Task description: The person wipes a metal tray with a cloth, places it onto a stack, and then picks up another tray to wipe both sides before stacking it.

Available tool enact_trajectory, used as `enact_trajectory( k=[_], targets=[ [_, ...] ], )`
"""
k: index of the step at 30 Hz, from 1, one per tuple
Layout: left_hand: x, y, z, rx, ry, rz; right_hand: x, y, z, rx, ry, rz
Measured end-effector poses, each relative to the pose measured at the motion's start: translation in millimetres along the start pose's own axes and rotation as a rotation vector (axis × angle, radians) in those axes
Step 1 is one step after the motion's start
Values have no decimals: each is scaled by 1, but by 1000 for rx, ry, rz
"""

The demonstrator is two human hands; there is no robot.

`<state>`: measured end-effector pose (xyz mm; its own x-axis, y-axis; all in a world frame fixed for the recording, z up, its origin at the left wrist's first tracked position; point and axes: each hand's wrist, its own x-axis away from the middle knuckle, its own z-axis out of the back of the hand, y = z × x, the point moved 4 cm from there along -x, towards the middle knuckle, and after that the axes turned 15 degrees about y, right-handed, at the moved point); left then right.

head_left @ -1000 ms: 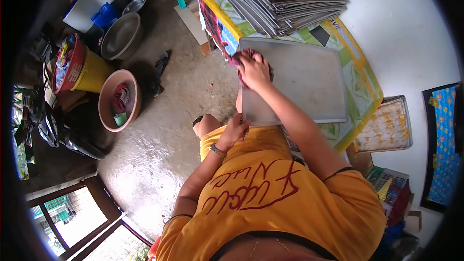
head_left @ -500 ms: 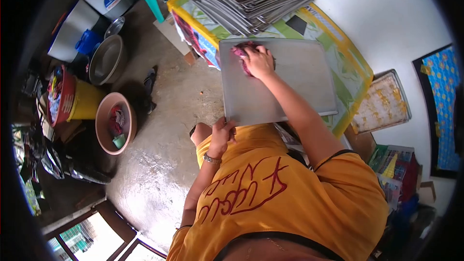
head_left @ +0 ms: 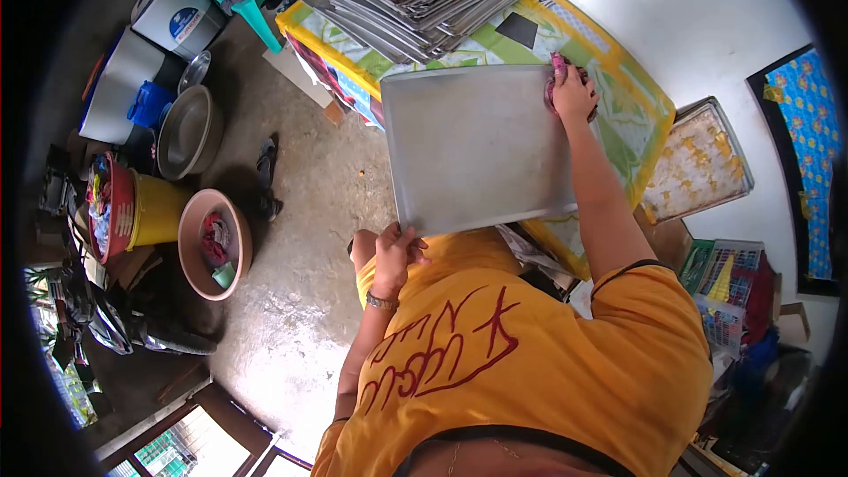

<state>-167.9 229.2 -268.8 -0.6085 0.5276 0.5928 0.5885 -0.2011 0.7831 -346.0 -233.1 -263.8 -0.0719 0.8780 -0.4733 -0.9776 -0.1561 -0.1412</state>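
Note:
A flat grey metal baking tray [head_left: 477,150] lies partly over the table's near edge, close to my lap. My left hand [head_left: 399,252] pinches its near left corner, with the thumb on top. At the tray's far right corner, my right hand [head_left: 574,95] is closed around a dark red cloth [head_left: 559,71] and presses it against the rim. Part of the cloth is hidden under my fingers. Behind the tray stands a tall, uneven stack of similar trays [head_left: 433,0].
A green and yellow patterned cover lies on the table [head_left: 640,110]. At right, a stained tray [head_left: 698,163] leans by the wall. On the floor at left are a pink basin [head_left: 194,252] with cloth inside, a yellow bucket [head_left: 159,208] and a grey basin [head_left: 190,132]. A green chair [head_left: 265,0] stands behind.
My right hand has moved the cloth across the tray from its far left part to the right edge. My left hand keeps its hold on the near left corner.

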Motion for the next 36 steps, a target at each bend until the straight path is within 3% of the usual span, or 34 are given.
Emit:
enact_trajectory(
  k=[6, 11, 17, 19, 26, 29, 30, 33, 36],
  targets=[
    [1, 5, -2, 56, 24, 15, 30, -31, -3, 5, 57, 45],
    [-2, 7, -1, 47, 19, 26, 104, -120, 25, -162, 4, 317],
    [-12, 1, 7, 98, 4, 130, 181, -203, 66, -587, -41, 668],
    [-18, -1, 12, 191, -89, 187, 206, -205, 88, -696, -94, 765],
    [-19, 8, 14, 164, -111, 159, 272, -180, 150, -883, -236, 1074],
    [-25, 5, 17, 186, -134, 162, 289, -167, 162, -873, -282, 1108],
    [-23, 6, 16, 193, -43, 163, 288, -166, 171, -901, -207, 1120],
    [-15, 17, 5, 218, 4, 97, 294, -157, 161, -774, -297, 1141],
    [-37, -3, 19, -43, 27, 18, 282, -131, 159, -744, -254, 1064]
  ],
)
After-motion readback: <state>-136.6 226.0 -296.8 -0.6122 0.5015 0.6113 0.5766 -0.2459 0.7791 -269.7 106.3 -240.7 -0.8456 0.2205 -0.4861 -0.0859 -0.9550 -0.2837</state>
